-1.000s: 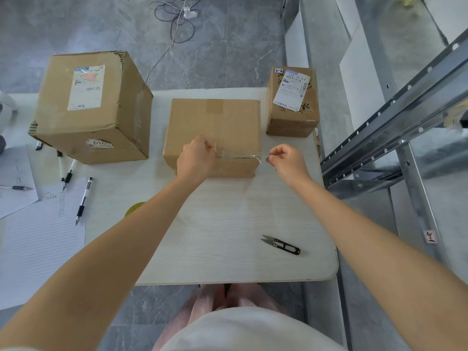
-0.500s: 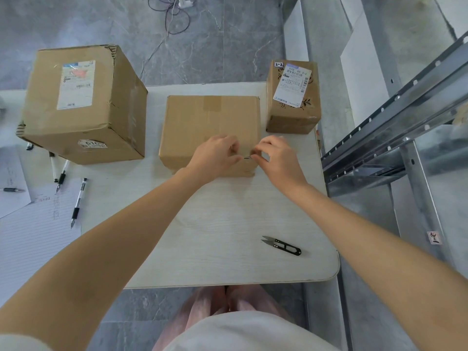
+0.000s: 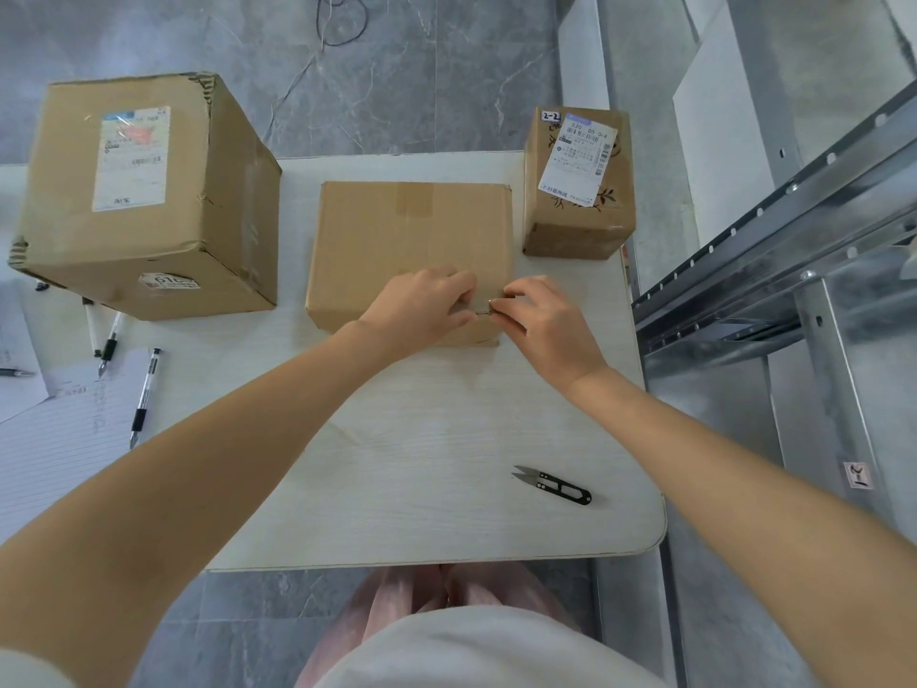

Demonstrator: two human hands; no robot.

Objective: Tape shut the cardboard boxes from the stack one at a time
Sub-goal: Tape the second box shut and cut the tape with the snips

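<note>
Brown cardboard in three spots on the pale table (image 3: 422,439). Middle box (image 3: 412,240) flat near the far edge, top shut, with a short strip of brown tape (image 3: 414,198) on the far side of its top.

Both hands at the near right corner of that box, fingertips almost touching. Left hand (image 3: 422,305) on the top by the near edge, fingers curled, thumb down over the front side. Holding something or not: cannot tell. Right hand (image 3: 546,320) just beside it, thumb and first finger pinched on a thin bit (image 3: 484,313) at the box edge. Too small to tell what.

Big box (image 3: 144,191) well to the left, tall, with a white label on top and a small sticker low on its front. Small box (image 3: 578,216) at the far right corner of the table, just beside the middle box, with a white bar-code label (image 3: 580,161) on top.

Black snips (image 3: 553,484) on the near right part of the table, well apart from the boxes, blades pointing left.

Lined paper (image 3: 59,439) on the left, with a pen (image 3: 144,394) across its edge and more pens close to the big box.

Grey metal rack (image 3: 794,240) on the right. Grey stone floor beyond the table, with a dark cable (image 3: 342,17) at the far side.
</note>
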